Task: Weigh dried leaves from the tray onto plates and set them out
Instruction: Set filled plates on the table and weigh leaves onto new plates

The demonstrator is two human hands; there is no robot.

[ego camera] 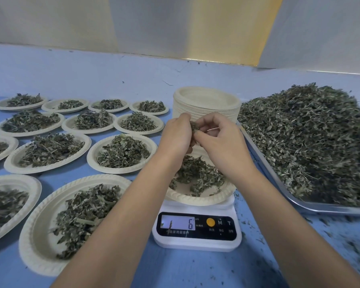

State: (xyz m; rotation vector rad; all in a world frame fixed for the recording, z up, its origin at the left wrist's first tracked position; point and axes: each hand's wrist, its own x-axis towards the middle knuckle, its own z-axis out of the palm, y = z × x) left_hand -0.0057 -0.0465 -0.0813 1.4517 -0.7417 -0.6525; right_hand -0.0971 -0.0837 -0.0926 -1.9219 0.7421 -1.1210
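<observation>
A white kitchen scale (pixel 196 233) stands in front of me and its display reads 6. On it sits a cream paper plate (pixel 197 198) with a small heap of dried leaves (pixel 197 175). Above that plate my left hand (pixel 176 136) and my right hand (pixel 220 142) meet, and together they pinch a small clump of dried leaves (pixel 194 126) between their fingertips. A metal tray (pixel 299 201) on the right carries a big mound of dried leaves (pixel 308 138).
A tall stack of empty paper plates (pixel 206 104) stands behind my hands. Several filled plates (pixel 120 154) lie in rows on the blue table to the left, the nearest one (pixel 71 221) by my left forearm. Leaf crumbs are scattered at the right front.
</observation>
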